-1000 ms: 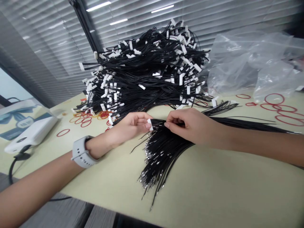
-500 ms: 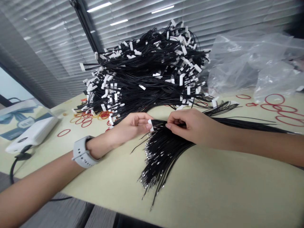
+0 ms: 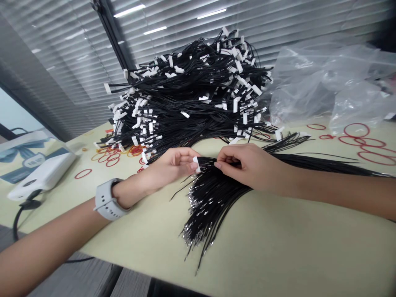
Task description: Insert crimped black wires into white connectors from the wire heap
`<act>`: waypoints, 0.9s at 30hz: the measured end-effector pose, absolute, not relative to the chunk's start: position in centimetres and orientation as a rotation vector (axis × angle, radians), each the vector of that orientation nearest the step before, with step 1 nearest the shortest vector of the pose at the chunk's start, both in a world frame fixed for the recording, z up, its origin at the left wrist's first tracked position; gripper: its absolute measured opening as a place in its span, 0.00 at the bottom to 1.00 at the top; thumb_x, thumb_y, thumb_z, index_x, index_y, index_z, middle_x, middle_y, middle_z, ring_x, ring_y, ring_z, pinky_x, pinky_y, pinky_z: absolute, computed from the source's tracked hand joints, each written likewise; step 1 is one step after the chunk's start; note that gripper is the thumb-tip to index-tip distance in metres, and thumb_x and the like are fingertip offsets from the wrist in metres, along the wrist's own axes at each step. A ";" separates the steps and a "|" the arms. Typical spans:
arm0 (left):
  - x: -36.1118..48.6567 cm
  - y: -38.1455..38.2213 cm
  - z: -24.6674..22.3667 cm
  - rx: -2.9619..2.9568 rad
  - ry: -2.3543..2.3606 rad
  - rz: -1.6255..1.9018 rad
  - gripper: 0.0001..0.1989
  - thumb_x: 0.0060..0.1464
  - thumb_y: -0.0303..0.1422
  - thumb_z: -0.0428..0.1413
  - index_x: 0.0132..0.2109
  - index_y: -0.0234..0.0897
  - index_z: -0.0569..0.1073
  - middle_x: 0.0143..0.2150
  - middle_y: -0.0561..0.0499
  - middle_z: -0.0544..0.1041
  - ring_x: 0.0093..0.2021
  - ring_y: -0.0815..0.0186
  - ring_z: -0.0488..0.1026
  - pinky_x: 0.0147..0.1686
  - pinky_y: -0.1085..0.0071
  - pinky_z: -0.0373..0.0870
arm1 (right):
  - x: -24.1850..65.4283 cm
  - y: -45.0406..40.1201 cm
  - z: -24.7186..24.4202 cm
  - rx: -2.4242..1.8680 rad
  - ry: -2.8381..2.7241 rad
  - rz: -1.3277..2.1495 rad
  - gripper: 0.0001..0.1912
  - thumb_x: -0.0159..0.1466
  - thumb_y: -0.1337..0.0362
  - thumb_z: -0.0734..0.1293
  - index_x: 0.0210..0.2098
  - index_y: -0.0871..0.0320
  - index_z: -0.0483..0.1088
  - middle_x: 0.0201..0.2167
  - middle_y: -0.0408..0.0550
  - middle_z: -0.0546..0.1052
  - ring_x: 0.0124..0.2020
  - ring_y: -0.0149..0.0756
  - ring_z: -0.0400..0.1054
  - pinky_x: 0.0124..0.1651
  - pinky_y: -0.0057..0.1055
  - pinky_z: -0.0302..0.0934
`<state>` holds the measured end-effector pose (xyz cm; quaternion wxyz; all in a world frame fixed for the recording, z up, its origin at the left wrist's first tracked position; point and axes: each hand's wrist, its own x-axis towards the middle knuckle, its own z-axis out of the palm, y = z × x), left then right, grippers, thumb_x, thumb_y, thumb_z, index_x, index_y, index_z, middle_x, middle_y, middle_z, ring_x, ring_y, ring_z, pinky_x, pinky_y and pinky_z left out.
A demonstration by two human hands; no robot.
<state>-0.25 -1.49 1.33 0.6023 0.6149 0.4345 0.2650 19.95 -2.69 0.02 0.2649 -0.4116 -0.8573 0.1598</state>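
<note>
I am watching a long, pale green table top (image 3: 278,251) from far away. A big heap of black wires with white plugs (image 3: 198,99) is sitting at 12 o'clock. A loose bunch of black wires (image 3: 213,210) is lying at 6 o'clock, with shiny metal tips pointing toward me. A clear plastic bag (image 3: 321,86) is slumping at 2 o'clock, and red rubber bands (image 3: 368,142) are lying at 3 o'clock. More red and orange rubber bands (image 3: 108,157) are lying at 10 o'clock. A white plastic block (image 3: 41,171) is resting at 9 o'clock, on top of a flat printed box (image 3: 21,159).
</note>
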 end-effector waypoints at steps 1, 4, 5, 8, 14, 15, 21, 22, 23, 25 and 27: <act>-0.2 -1.5 1.4 1.429 1.006 0.611 0.03 0.50 0.23 0.54 0.35 0.30 0.68 0.27 0.54 0.71 0.27 0.77 0.67 0.28 0.81 0.61 | 19.9 -2.7 0.0 -1.118 -2.309 0.435 0.10 0.59 0.63 0.59 0.26 0.60 0.66 0.18 0.39 0.66 0.20 0.22 0.55 0.26 0.24 0.47; 0.0 -1.6 1.3 1.447 0.995 0.610 0.03 0.50 0.23 0.54 0.35 0.30 0.68 0.27 0.54 0.71 0.27 0.77 0.67 0.27 0.81 0.61 | 19.8 -2.8 0.0 -1.114 -2.293 0.431 0.10 0.60 0.63 0.59 0.26 0.60 0.66 0.19 0.39 0.66 0.21 0.22 0.55 0.26 0.24 0.48; -0.1 -1.6 1.3 1.455 0.992 0.611 0.04 0.50 0.24 0.54 0.35 0.31 0.67 0.27 0.54 0.71 0.27 0.77 0.66 0.27 0.81 0.60 | 19.7 -2.8 -0.1 -1.113 -2.287 0.422 0.10 0.60 0.63 0.59 0.26 0.60 0.66 0.19 0.38 0.66 0.21 0.22 0.55 0.26 0.23 0.48; -0.2 -1.5 1.2 1.476 0.984 0.613 0.04 0.50 0.25 0.54 0.36 0.31 0.67 0.28 0.54 0.71 0.27 0.77 0.66 0.26 0.81 0.60 | 19.7 -2.8 -0.3 -1.121 -2.269 0.397 0.10 0.60 0.62 0.59 0.25 0.59 0.66 0.19 0.38 0.65 0.20 0.22 0.55 0.25 0.23 0.48; -0.1 -1.8 1.2 1.468 1.004 0.617 0.04 0.50 0.24 0.54 0.35 0.31 0.67 0.27 0.54 0.71 0.27 0.77 0.66 0.28 0.80 0.61 | 19.6 -2.9 -0.5 -1.143 -2.242 0.385 0.11 0.60 0.62 0.59 0.25 0.60 0.65 0.18 0.38 0.65 0.19 0.21 0.54 0.25 0.24 0.47; -0.1 -1.8 1.2 1.466 1.004 0.615 0.04 0.50 0.24 0.54 0.35 0.31 0.67 0.27 0.54 0.71 0.27 0.77 0.67 0.28 0.80 0.61 | 19.5 -2.9 -0.5 -1.138 -2.242 0.385 0.10 0.60 0.62 0.59 0.25 0.60 0.65 0.18 0.38 0.65 0.19 0.21 0.54 0.25 0.24 0.47; 0.0 -1.8 1.2 1.491 1.009 0.603 0.03 0.51 0.24 0.53 0.36 0.30 0.68 0.28 0.53 0.72 0.28 0.77 0.67 0.28 0.81 0.60 | 19.5 -3.0 -0.7 -1.110 -2.263 0.413 0.11 0.60 0.62 0.59 0.26 0.60 0.66 0.19 0.38 0.65 0.20 0.21 0.54 0.26 0.24 0.48; 0.0 -1.8 1.2 1.497 1.006 0.602 0.03 0.51 0.24 0.53 0.36 0.29 0.68 0.28 0.53 0.72 0.28 0.77 0.67 0.28 0.81 0.60 | 19.5 -3.0 -0.7 -1.110 -2.263 0.412 0.11 0.60 0.62 0.59 0.26 0.60 0.66 0.19 0.38 0.65 0.20 0.21 0.54 0.26 0.24 0.48; 0.0 -1.7 1.2 1.499 1.004 0.603 0.03 0.51 0.24 0.53 0.36 0.29 0.68 0.28 0.53 0.71 0.28 0.77 0.67 0.28 0.81 0.60 | 19.5 -3.1 -0.7 -1.112 -2.262 0.409 0.11 0.61 0.62 0.59 0.26 0.60 0.66 0.19 0.38 0.65 0.20 0.21 0.54 0.27 0.24 0.48; 0.0 -1.7 1.2 1.492 1.008 0.609 0.03 0.51 0.23 0.53 0.36 0.30 0.68 0.28 0.53 0.71 0.28 0.77 0.67 0.28 0.81 0.60 | 19.5 -3.1 -0.7 -1.120 -2.260 0.397 0.11 0.61 0.62 0.58 0.26 0.60 0.66 0.19 0.39 0.66 0.20 0.21 0.54 0.27 0.24 0.48; 0.0 -1.7 1.2 1.486 1.012 0.609 0.03 0.50 0.23 0.53 0.36 0.30 0.68 0.28 0.53 0.71 0.28 0.77 0.67 0.28 0.81 0.60 | 19.4 -3.1 -0.7 -1.127 -2.267 0.384 0.11 0.61 0.62 0.58 0.26 0.60 0.66 0.20 0.39 0.66 0.20 0.22 0.54 0.27 0.25 0.48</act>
